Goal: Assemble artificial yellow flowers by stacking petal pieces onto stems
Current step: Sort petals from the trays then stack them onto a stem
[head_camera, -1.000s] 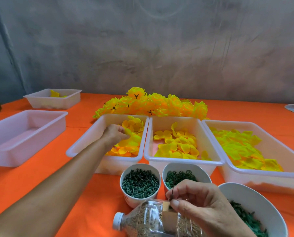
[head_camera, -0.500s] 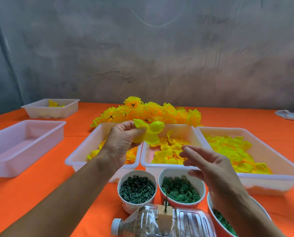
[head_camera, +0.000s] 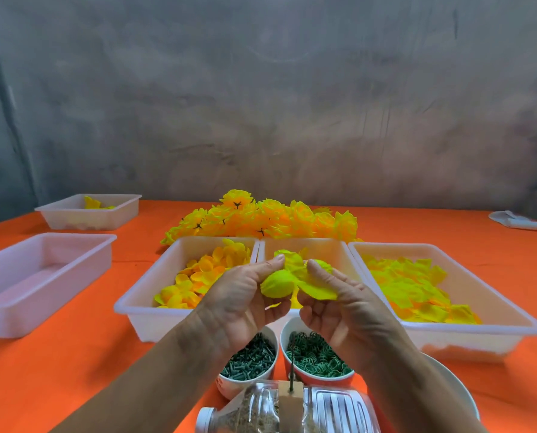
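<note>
I'm seeing both hands pinching one yellow petal piece (head_camera: pixel 287 281) between them, held up over the middle tray (head_camera: pixel 339 248). The left hand (head_camera: pixel 242 303) is closing thumb and forefinger on the piece's left edge. The right hand (head_camera: pixel 343 307) is gripping the right side with its thumb on top; its other fingers are curling loosely underneath. The piece is bunching up, with one lobe cupping into a ball and the rest lying flatter on the right.

My read: I'm looking at the separating or opening step, ahead of threading. I can't tell whether it's one layer or several stuck together. To do it well, I'd be spreading the lobes flat with light pinches at the edges and keeping the centre hole clear of the fingers. Then I'd be lowering it straight down onto the thin pin (head_camera: pixel 291 375) that's standing upright in the block on the bottle (head_camera: pixel 279 410), near the bottom edge. The fabric looks soft, so hard pulls risk creasing or tearing at the hole.

The pin is standing bare, well below the hands. More petals are lying in the left tray (head_camera: pixel 142 292) and the right tray (head_camera: pixel 511 320). Two cups of green parts (head_camera: pixel 250 359) are sitting just beyond the bottle. Finished flowers (head_camera: pixel 261 218) are piling up behind the trays.
</note>
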{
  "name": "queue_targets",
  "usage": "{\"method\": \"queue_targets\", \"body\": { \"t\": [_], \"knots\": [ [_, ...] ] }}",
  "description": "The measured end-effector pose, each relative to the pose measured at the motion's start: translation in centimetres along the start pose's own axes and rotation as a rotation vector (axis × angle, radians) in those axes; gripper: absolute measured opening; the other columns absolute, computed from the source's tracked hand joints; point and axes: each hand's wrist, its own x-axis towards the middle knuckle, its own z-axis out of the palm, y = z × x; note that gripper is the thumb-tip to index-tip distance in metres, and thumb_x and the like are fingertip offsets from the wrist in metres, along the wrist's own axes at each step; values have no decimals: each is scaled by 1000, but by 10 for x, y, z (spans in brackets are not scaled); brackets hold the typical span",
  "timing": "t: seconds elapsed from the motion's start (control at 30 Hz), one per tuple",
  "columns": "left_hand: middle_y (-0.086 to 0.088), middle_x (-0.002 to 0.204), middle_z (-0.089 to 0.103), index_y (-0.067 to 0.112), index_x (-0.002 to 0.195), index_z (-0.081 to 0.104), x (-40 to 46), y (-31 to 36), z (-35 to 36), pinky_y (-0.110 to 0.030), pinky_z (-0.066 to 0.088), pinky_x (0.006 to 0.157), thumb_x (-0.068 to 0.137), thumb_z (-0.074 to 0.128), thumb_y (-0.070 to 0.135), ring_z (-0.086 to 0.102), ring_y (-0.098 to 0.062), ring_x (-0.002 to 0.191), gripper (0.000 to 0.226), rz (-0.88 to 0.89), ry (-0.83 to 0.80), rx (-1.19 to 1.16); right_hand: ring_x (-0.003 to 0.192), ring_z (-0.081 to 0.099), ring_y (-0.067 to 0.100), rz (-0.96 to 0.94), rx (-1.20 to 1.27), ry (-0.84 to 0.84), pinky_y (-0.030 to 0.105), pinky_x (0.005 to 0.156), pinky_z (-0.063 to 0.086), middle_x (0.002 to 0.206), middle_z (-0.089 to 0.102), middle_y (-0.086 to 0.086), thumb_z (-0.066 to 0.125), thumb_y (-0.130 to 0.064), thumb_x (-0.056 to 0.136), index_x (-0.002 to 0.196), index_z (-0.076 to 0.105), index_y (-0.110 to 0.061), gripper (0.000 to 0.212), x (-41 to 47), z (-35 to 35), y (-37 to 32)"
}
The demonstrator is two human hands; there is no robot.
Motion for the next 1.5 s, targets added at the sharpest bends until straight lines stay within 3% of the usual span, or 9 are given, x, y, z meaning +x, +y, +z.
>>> {"method": "queue_targets", "body": {
  "t": [0.23, 0.37, 0.47, 0.53, 0.7, 0.87, 1.13, 1.37, 1.5],
  "knots": [
    [-5, 63, 63, 11, 82, 67, -7, 2, -4, -23, 49, 46, 71, 66, 22, 56, -14, 48, 15, -15, -39, 10, 61, 68, 13, -131, -41, -121, 21, 49, 51, 74, 72, 3, 71, -13, 56, 71, 76, -18, 16, -4, -4, 4],
    [-5, 67, 67, 11, 83, 66, -10, 5, -6, -23, 50, 47, 54, 71, 11, 61, -15, 52, 30, 144, -45, 99, 66, 69, 19, -283, -190, -145, 24, 53, 53, 80, 73, 10, 75, -15, 55, 79, 74, -13, 24, -7, -8, 7],
    [-3, 63, 68, 15, 68, 70, -15, 4, -8, -20, 49, 46, 55, 72, 8, 61, -13, 52, 15, 406, -104, 163, 70, 68, 21, -376, -217, -140, 30, 59, 55, 80, 72, 14, 80, -14, 49, 84, 71, -8, 37, -7, -12, 8],
    [0, 66, 69, 18, 63, 69, -20, -1, -9, -18, 49, 55, 59, 74, 10, 64, -11, 60, 10, 653, -140, 289, 69, 67, 19, -493, -270, -125, 29, 62, 54, 76, 72, 10, 80, -13, 51, 77, 72, -10, 28, -10, -12, 8],
    [10, 86, 68, 25, 86, 65, -32, -12, -15, -14, 48, 77, 71, 77, 28, 62, -2, 84, 19, 1305, 123, 921, 82, 62, 19, -1189, -795, 174, 24, 70, 48, 81, 65, -3, 79, -8, 67, 69, 66, -22, 19, -20, -16, 9],
    [-1, 89, 64, 11, 81, 64, -39, -19, -15, -23, 48, 74, 80, 67, 24, 61, -17, 83, 13, 1533, 141, 979, 87, 54, 21, -1476, -1011, 229, 24, 73, 41, 89, 60, -3, 65, -15, 79, 75, 59, -24, 12, -36, -22, 10],
    [-6, 93, 56, 10, 82, 54, -38, -34, -20, -33, 47, 66, 82, 60, 2, 56, -26, 77, 10, 1739, 116, 1164, 91, 49, 19, -1543, -1096, 255, 27, 76, 40, 94, 56, -1, 60, -18, 83, 78, 56, -23, 8, -42, -27, 13],
    [-3, 98, 59, 13, 91, 56, -40, -31, -15, -30, 47, 74, 90, 58, 14, 57, -22, 85, 2, 1636, 121, 1131, 93, 55, 18, -1460, -1027, 234, 24, 81, 42, 95, 65, -2, 62, -14, 81, 75, 54, -23, 13, -42, -23, 14],
    [-4, 96, 66, 15, 89, 73, -44, -26, -13, -36, 48, 75, 86, 61, 25, 59, -25, 90, 16, 1497, 54, 1152, 87, 61, 17, -1181, -864, 131, 25, 73, 47, 82, 66, -12, 73, -11, 72, 71, 57, -26, 22, -43, -21, 15]
  ]
}}
